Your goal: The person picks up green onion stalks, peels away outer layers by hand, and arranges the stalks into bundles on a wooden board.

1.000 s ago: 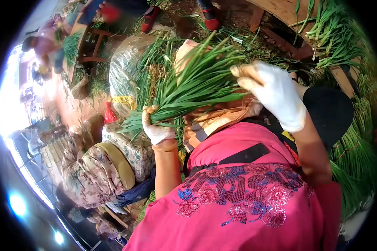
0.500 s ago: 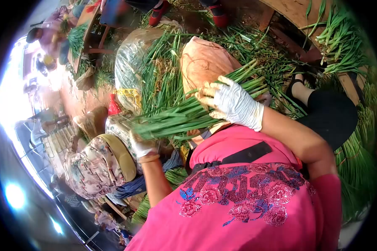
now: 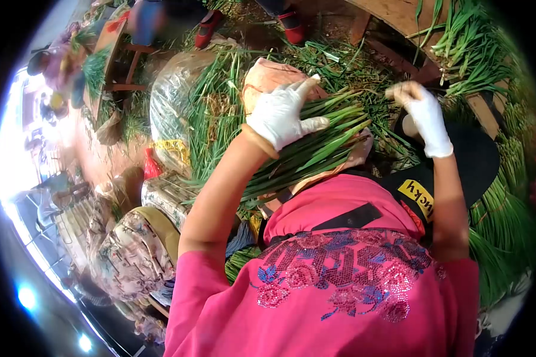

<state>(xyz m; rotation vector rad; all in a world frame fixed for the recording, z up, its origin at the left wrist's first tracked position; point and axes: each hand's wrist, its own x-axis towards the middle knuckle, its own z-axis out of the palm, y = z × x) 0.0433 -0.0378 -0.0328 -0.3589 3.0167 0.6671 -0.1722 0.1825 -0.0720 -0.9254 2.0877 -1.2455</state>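
Observation:
A bunch of long green onion stalks (image 3: 321, 152) lies across my lap, leaf ends to the left and cut ends to the upper right. My left hand (image 3: 280, 113), in a white glove, is on the upper edge of the bunch with thumb and forefinger spread apart; its other fingers are partly hidden. Under and behind the stalks is an orange cloth-like covering (image 3: 268, 74). Just right of the cut ends, my right hand (image 3: 421, 113) is raised off the bunch. Its gloved fingers are curled together and slightly blurred; what they hold, if anything, cannot be made out.
Loose greens (image 3: 214, 113) are heaped beside a clear plastic bag (image 3: 170, 101) on the left. More onions (image 3: 467, 53) rest on a wooden table (image 3: 393, 18) at the upper right. Bundled stalks (image 3: 500, 226) stand at my right. A person in patterned clothing (image 3: 137, 250) sits at my left.
My left hand has moved from the leaf ends up onto the middle of the bunch. My right hand has left the stalks and moved right, beyond their cut ends.

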